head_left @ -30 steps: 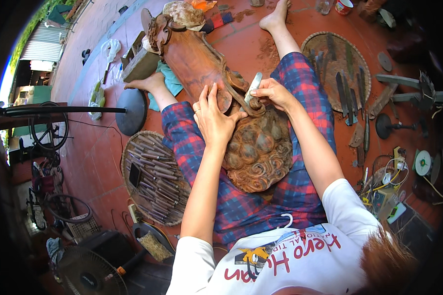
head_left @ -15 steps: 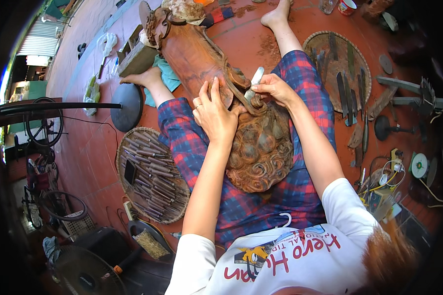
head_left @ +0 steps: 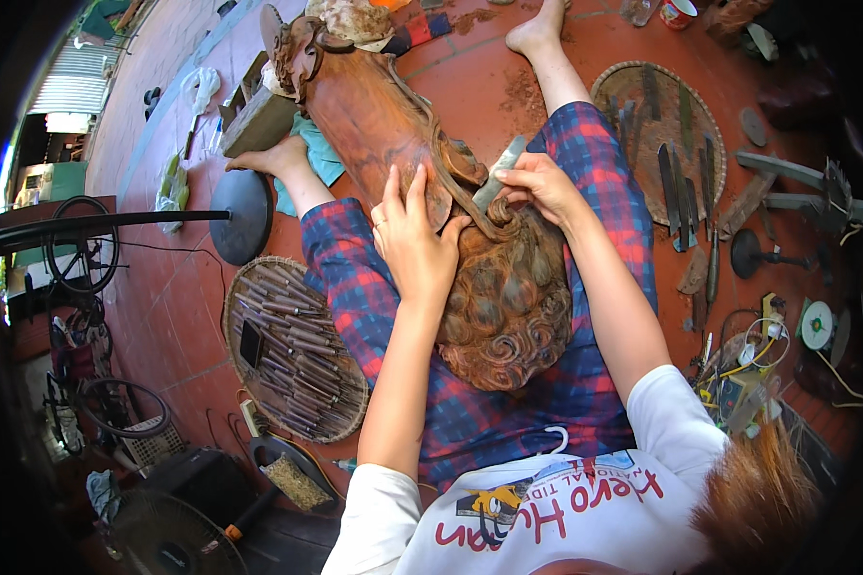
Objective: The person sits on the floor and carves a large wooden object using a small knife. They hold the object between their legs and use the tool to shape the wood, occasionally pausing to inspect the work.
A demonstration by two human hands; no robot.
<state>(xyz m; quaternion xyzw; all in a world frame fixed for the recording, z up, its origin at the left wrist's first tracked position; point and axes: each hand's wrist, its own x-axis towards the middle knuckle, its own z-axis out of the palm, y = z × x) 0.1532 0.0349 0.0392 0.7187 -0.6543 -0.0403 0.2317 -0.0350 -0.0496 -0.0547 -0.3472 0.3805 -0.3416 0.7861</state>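
Two hands meet on a carved wooden sculpture [head_left: 470, 240] lying lengthwise across the lap: left hand [head_left: 414, 244] spread flat on it, right hand [head_left: 543, 184] gripping a flat file [head_left: 498, 174] angled beside it.

The person wears a white short-sleeved shirt with red lettering, red-and-blue plaid trousers, and bare feet.

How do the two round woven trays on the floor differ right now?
The left tray lies by the person's left knee, packed tight with slim carving tools. The right tray lies by the right leg, holding fewer, broader flat blades with bare weave showing. The left one looks paler. Both are round, woven and flat on the red floor.
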